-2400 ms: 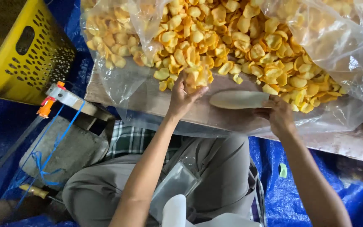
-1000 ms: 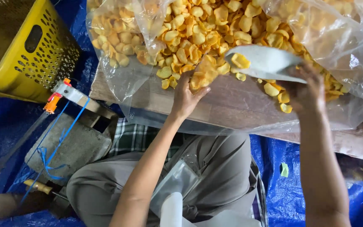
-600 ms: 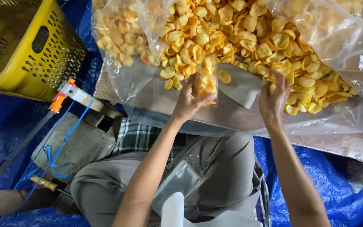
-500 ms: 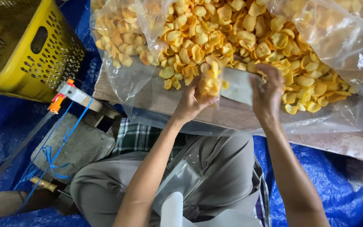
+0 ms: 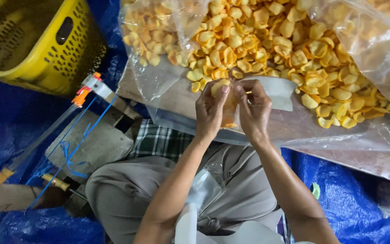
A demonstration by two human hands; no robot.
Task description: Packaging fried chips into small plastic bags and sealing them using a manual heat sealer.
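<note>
A heap of yellow-orange chips (image 5: 267, 36) lies in a large clear plastic sheet (image 5: 371, 49) on a wooden board (image 5: 375, 162). My left hand (image 5: 211, 110) and my right hand (image 5: 254, 108) are close together at the heap's near edge. Both pinch the top of a small clear bag of chips (image 5: 228, 106) held between them. A white scoop (image 5: 280, 88) rests on the plastic just behind my right hand, not held.
A yellow perforated basket (image 5: 46, 40) stands at the upper left. A bar sealer with an orange tip (image 5: 84, 95) and blue cord lies over a grey block (image 5: 93, 147). Blue tarp (image 5: 353, 203) covers the floor. Empty clear bags (image 5: 204, 194) rest on my lap.
My right hand tipped chips from the white scoop into the small bag, set the scoop down, and came over to the bag. Both hands now hold the bag's top.
</note>
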